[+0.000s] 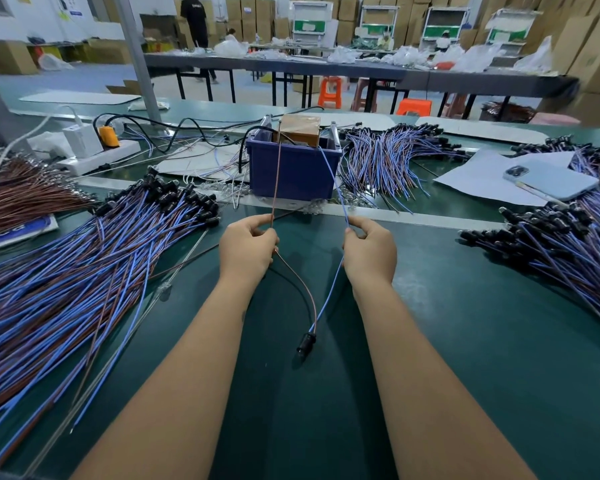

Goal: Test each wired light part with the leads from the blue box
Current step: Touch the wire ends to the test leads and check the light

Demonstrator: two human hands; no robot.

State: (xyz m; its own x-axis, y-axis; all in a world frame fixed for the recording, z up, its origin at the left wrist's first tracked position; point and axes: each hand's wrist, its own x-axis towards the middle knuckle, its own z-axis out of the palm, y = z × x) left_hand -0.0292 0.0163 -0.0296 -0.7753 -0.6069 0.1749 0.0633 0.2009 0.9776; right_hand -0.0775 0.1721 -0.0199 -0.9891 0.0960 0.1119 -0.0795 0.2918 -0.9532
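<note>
Light part (306, 342) — a small black holder on two wires — hangs between the forearms, near the middle of the green table (482, 341). Its brown wire (300, 282) curves up to the left hand (246, 247), its blue wire (329, 296) up to the right hand (369, 251). Left fingers are curled, pinching the brown wire together with the brown lead (276, 174); right fingers are curled too, pinching the blue wire together with the blue lead (335, 181). Both leads run away from the hands into the blue box (291, 171), which stands just beyond them with a brown block (298, 129) inside. Heaps of wired parts lie at left (84, 271), far right of the box (388, 161) and at right (561, 237) — a phone (551, 178) rests on paper at far right.
</note>
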